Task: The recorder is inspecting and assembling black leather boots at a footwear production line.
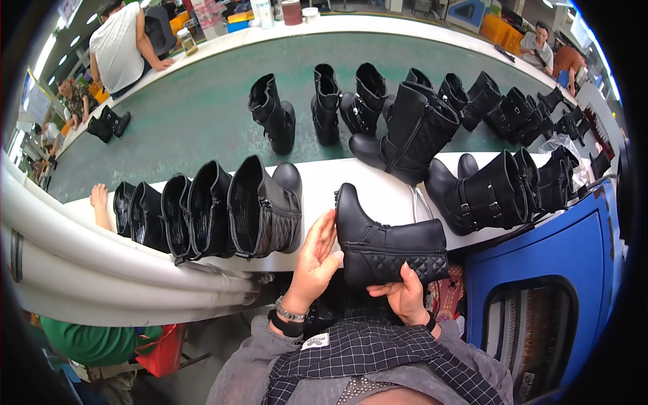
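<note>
Holds a black boot sideways at the near edge of the white table, with toe pointing away. Rests the left hand along the sole with fingers stretched straight; pinches the shaft between thumb and fingers of the right hand. Has a row of boots standing to the left.

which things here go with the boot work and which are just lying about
Seemingly part of it:
black boot at the left hand and right hand
boots lined up at left

Seemingly just lying about:
dark red jar
orange crate
clear plastic
</note>
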`<state>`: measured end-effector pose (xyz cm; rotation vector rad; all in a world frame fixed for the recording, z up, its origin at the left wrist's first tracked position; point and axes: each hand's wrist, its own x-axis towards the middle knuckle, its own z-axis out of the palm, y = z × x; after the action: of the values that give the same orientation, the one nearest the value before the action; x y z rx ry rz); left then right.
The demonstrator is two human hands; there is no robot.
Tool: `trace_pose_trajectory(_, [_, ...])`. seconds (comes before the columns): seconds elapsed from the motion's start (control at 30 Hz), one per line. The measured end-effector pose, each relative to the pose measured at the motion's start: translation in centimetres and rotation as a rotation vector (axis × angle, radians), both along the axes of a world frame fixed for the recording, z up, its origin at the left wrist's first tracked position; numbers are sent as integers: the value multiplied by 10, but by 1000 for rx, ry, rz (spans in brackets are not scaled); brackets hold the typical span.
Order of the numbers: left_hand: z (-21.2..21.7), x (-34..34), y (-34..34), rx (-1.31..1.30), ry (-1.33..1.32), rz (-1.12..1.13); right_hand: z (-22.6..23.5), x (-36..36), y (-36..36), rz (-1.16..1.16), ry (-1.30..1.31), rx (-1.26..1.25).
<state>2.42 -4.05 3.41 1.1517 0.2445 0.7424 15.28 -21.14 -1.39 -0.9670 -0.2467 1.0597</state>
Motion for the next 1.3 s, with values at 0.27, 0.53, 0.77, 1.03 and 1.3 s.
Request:
trace_pose_trajectory(0.27, [-3, -58, -6, 724, 479, 888, 5, 4, 10, 19, 16, 40])
trace_pose_trajectory(0.53, [13, -22, 17, 839, 634, 1064, 16, 3, 16, 10, -15, 9])
trace_pose_trajectory(0.77, [22, -22, 28, 734, 527, 1000, 24, 3, 20, -67, 10, 56])
trace_pose_trajectory(1.03, [2, -20, -16, -26, 127, 817, 21, 7, 9, -103, 62, 26])
trace_pose_trajectory(1.3, [-5, -11, -29, -236, -3, 717, 20, 16, -3, -80, 93, 23])
